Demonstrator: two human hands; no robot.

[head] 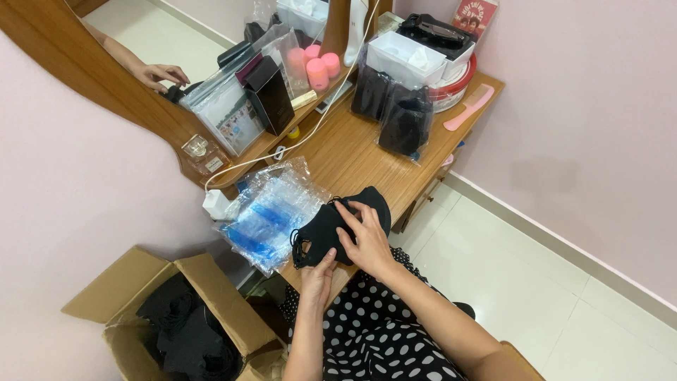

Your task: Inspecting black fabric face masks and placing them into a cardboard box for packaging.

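Black soft fabric face masks (pixel 331 229) in a small stack, centre frame, at wooden surface (pixel 367 159) edge; left hand (pixel 319 276) pinches lower edge, right hand (pixel 367 240) fingers pressed on top. Likely light, limp, slippery in layers; hold by edges. Clear plastic sleeves (pixel 271 212) just left

Pink walls (pixel 599 127), white tiled floor (pixel 564 296), wooden dressing table (pixel 367 152) with mirror (pixel 155 32).
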